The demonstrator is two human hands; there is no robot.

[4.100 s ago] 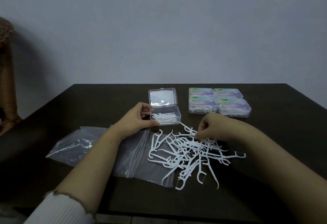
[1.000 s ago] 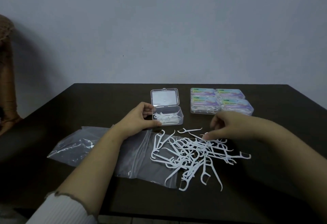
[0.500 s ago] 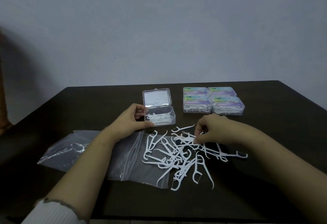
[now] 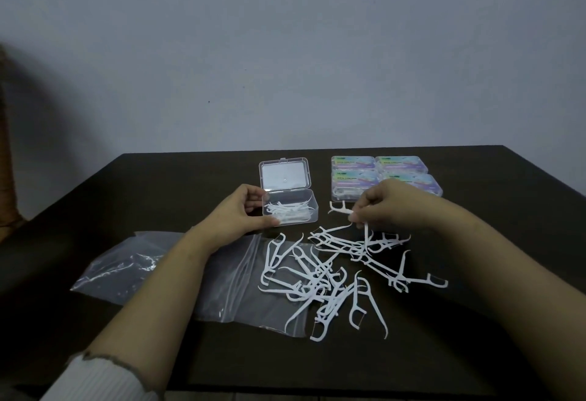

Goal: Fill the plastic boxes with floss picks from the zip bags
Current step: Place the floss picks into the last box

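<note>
Watching from the head view, I have the right hand (image 4: 385, 207) raised just right of centre frame, its fingertips pinching a few floss picks (image 4: 341, 209); one sticks out leftward and another dangles down toward the loose pile (image 4: 342, 273). I cannot tell exactly how many it pinches. The left hand (image 4: 236, 215) grips the near left corner of the open plastic box (image 4: 290, 210), thumb against the front wall, steadying it. That box sits at centre frame, lid tipped back, with a shallow layer of picks inside.

My main worry is the dangling pick. It appears to touch or hook into the tangle below, so lifting could drag neighbours along and drop them on the dark table (image 4: 475, 353). The pinch is on thin, slippery plastic, so a pick could also twist free on the short way left to the box.

The protruding pick lies crosswise to my path, so it may catch the box rim and flick out rather than settle flat. If the left hand loosens, the light box could skid.

The four filled boxes (image 4: 385, 177) are partly behind the right hand, upper right of centre; a careless knuckle could nudge them. The empty zip bag (image 4: 177, 273) lies under the left forearm and part of the pile, so sliding could scatter picks.
</note>
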